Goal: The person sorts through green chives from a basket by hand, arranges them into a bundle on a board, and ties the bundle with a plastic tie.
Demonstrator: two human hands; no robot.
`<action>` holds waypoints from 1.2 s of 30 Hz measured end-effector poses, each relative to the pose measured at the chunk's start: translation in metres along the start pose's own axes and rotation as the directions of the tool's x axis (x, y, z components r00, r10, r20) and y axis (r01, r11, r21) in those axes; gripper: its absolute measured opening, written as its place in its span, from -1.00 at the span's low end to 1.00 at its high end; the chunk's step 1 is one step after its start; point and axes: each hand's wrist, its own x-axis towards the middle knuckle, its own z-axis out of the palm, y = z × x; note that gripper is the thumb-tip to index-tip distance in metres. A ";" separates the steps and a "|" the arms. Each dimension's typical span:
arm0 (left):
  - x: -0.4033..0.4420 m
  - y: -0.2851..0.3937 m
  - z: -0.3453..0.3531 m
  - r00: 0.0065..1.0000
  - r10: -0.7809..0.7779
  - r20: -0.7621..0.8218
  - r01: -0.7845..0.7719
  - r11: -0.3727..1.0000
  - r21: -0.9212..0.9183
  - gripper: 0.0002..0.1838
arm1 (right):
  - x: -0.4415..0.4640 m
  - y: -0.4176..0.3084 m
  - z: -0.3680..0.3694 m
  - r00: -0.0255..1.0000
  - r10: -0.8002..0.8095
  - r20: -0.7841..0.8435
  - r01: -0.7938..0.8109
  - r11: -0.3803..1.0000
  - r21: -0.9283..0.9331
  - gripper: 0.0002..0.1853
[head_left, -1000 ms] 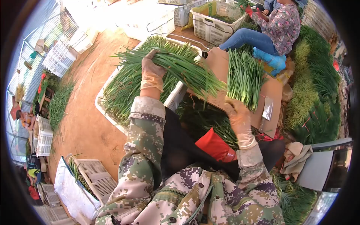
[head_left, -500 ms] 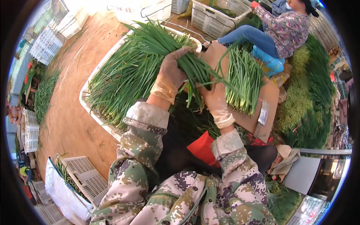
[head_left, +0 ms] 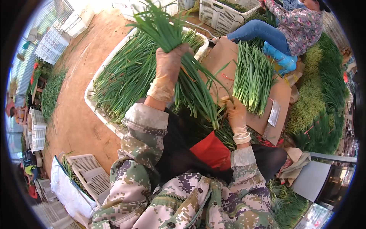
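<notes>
Since the frame half a second earlier, the right hand (head_left: 236,114) has drawn away from the bunch's middle towards the near right, and the held bunch (head_left: 160,32) now stands more upright, its leaf ends raised. Held bunch: long green leaves, slanting from far left to near right, above the near right edge of a white crate (head_left: 89,95), lower stems hanging between crate and worktop (head_left: 219,57). Left hand (head_left: 168,65): gloved, grip closed round the bunch at mid-length. Right hand: gloved, fingers bent inward beside the lower stems; thin stalks lie at the fingertips, though whether the grip has hold of them cannot be told. White crate: filled with loose greens (head_left: 129,76). Worktop: brown, right of the crate, bearing a second bunch (head_left: 252,78) laid with its pale stem ends to the near side, and a cleaver (head_left: 273,113) just right of that bunch. Near side, on the lap: one red sheet (head_left: 212,150), folded. Far right: a seated person (head_left: 301,32) in a flowered top, with blue plastic (head_left: 280,57) near the legs. Far side: a further white crate (head_left: 219,19). Right: dark green heap (head_left: 331,72) alongside a yellow-green heap (head_left: 301,91). Near left: a tilted crate (head_left: 89,171) beside a white sheet (head_left: 68,191).
</notes>
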 end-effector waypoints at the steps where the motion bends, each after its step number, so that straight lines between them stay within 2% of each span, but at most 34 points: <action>1: 0.005 0.001 -0.004 1.000 -0.002 -0.003 0.002 1.000 -0.019 -0.96 | 0.002 0.010 -0.004 0.999 0.032 -0.022 -0.030 0.996 0.081 -0.74; 2: 0.006 0.005 -0.006 1.000 -0.005 -0.009 0.004 0.999 -0.037 -0.96 | 0.001 0.005 -0.008 0.999 0.030 -0.018 -0.028 0.996 0.087 -0.74; 4: 0.008 0.011 -0.010 0.998 -0.041 -0.050 0.039 0.999 -0.027 -0.96 | -0.006 -0.004 -0.016 0.984 0.180 -0.006 -0.166 0.919 0.359 -0.69; 6: 0.008 0.014 -0.010 0.992 -0.098 -0.079 0.097 0.995 -0.016 -0.95 | -0.006 -0.006 -0.017 0.984 0.178 -0.013 -0.161 0.919 0.360 -0.62; 8: 0.008 0.013 -0.011 0.991 -0.132 -0.018 0.130 0.989 -0.065 -0.90 | -0.001 -0.009 -0.013 0.996 0.072 -0.061 -0.037 0.893 0.448 -0.63; 10: 0.017 0.005 -0.018 0.991 -0.131 -0.009 0.130 0.990 -0.062 -0.85 | -0.002 -0.022 -0.011 0.995 0.051 -0.081 -0.014 0.917 0.398 -0.61; 13: 0.021 0.004 -0.021 0.988 -0.156 -0.015 0.152 0.980 -0.128 -0.86 | 0.001 -0.013 -0.009 0.984 0.177 0.000 -0.147 0.816 0.559 -0.60; 14: 0.022 0.006 -0.021 0.987 -0.158 -0.019 0.154 0.980 -0.129 -0.86 | -0.001 -0.014 -0.009 0.984 0.180 0.004 -0.151 0.817 0.557 -0.60; 16: 0.023 0.010 -0.023 0.986 -0.152 -0.072 0.145 0.985 -0.089 -0.86 | -0.005 -0.018 -0.009 0.967 0.237 0.090 -0.236 0.715 0.658 -0.65; 19: 0.022 0.009 -0.022 0.994 -0.075 -0.074 0.065 0.989 -0.131 -0.86 | -0.004 -0.026 -0.002 0.957 0.280 0.074 -0.263 0.733 0.628 -0.68; 22: 0.023 0.010 -0.020 0.993 -0.066 -0.096 0.052 0.988 -0.148 -0.86 | -0.002 -0.025 0.004 0.957 0.283 0.068 -0.270 0.774 0.573 -0.68; 24: 0.024 0.012 -0.023 0.994 -0.046 -0.104 0.031 0.990 -0.141 -0.87 | -0.007 -0.033 0.009 0.984 0.174 -0.022 -0.154 0.916 0.370 -0.69; 26: 0.024 0.011 -0.024 0.993 -0.027 -0.114 0.011 0.991 -0.135 -0.87 | -0.010 -0.042 0.009 0.985 0.174 0.007 -0.165 0.918 0.361 -0.70; 27: 0.024 0.011 -0.024 0.993 -0.008 -0.114 -0.008 0.990 -0.142 -0.88 | -0.012 -0.046 0.012 0.991 -0.040 -0.130 0.064 0.981 0.185 -0.74; 28: 0.023 0.011 -0.024 0.993 0.010 -0.114 -0.027 0.989 -0.148 -0.88 | -0.013 -0.050 0.015 0.936 -0.272 -0.223 0.274 0.961 -0.021 -0.76; 30: 0.024 0.009 -0.023 0.992 0.034 -0.125 -0.054 0.986 -0.160 -0.91 | -0.015 -0.063 0.022 0.915 -0.321 -0.245 0.331 0.943 0.000 -0.73; 32: 0.025 0.009 -0.023 0.991 0.050 -0.127 -0.068 0.988 -0.140 -0.92 | -0.012 -0.085 0.024 0.778 -0.616 -0.121 0.539 0.755 -0.374 -0.62; 34: 0.024 0.007 -0.023 0.992 0.044 -0.122 -0.065 0.984 -0.165 -0.94 | -0.007 -0.077 0.026 0.807 -0.590 0.013 0.520 0.701 -0.489 -0.52; 36: 0.021 0.011 -0.021 0.987 -0.062 -0.149 0.035 0.983 -0.182 -0.98 | 0.003 -0.053 0.039 0.862 -0.403 0.308 0.492 0.520 -0.698 -0.51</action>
